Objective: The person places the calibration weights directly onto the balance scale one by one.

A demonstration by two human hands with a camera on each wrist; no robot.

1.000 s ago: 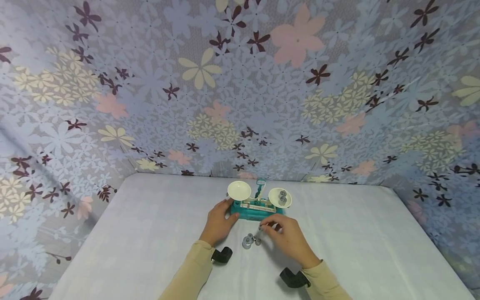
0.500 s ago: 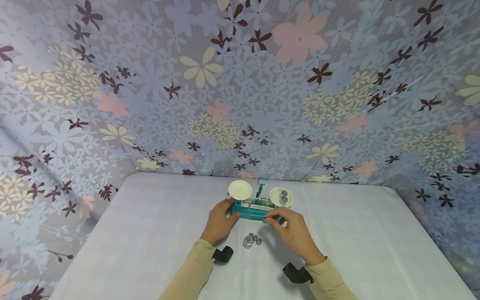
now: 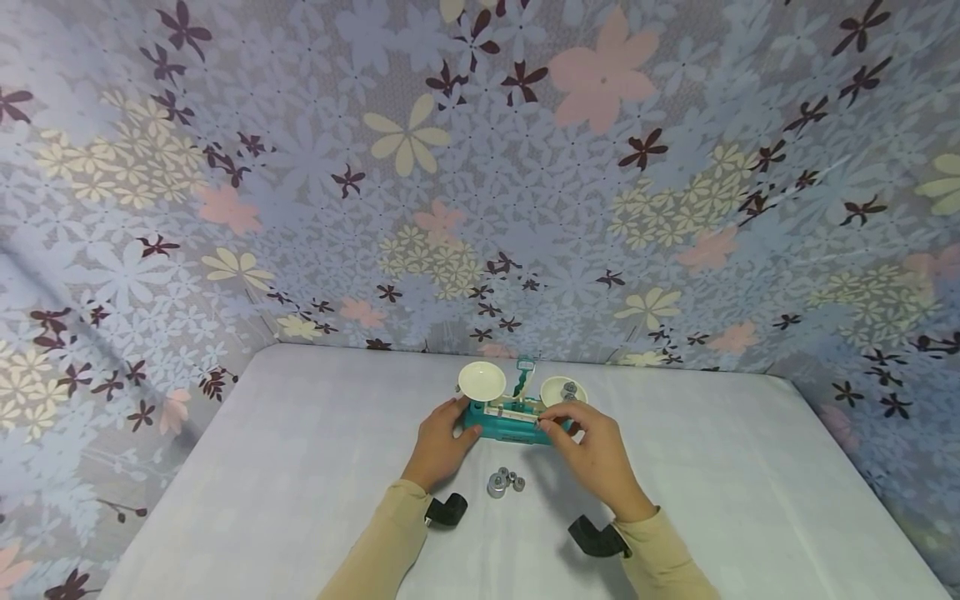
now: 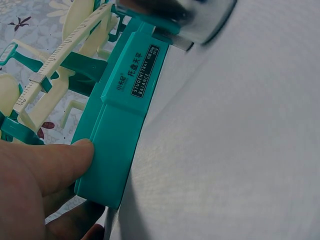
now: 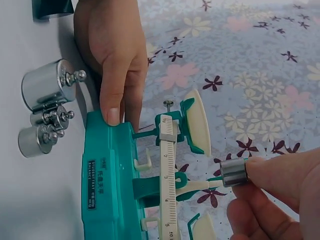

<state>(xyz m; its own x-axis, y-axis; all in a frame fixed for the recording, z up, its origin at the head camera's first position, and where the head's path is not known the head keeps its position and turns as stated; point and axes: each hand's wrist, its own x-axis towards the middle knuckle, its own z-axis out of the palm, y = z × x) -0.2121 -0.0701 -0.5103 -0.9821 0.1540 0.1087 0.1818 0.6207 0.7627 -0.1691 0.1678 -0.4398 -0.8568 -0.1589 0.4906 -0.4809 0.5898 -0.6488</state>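
Note:
A teal tray balance [image 3: 504, 427] with two cream pans stands on the table. My left hand [image 3: 438, 443] grips the left end of its base, the thumb on top and the other fingers behind and below. My right hand [image 3: 596, 450] pinches a small cylindrical metal weight [image 5: 233, 172] between thumb and fingers, raised in front of the right pan [image 3: 552, 388]. Metal weights [image 3: 570, 387] sit on that pan, partly hidden by the right hand. Nothing lies on the left pan [image 3: 482, 380]. The rider [image 5: 168, 136] on the beam is near the left end of the scale.
Several loose metal weights [image 3: 497, 483], one bigger than the others, stand on the table in front of the balance, between my forearms. A pale cloth covers the table [image 3: 330, 467]. Flower-patterned fabric [image 3: 480, 208] rises behind and at the sides.
My right hand has lifted the small weight away from the loose weights, moving forward and right to the right pan. The left hand stays on the base.

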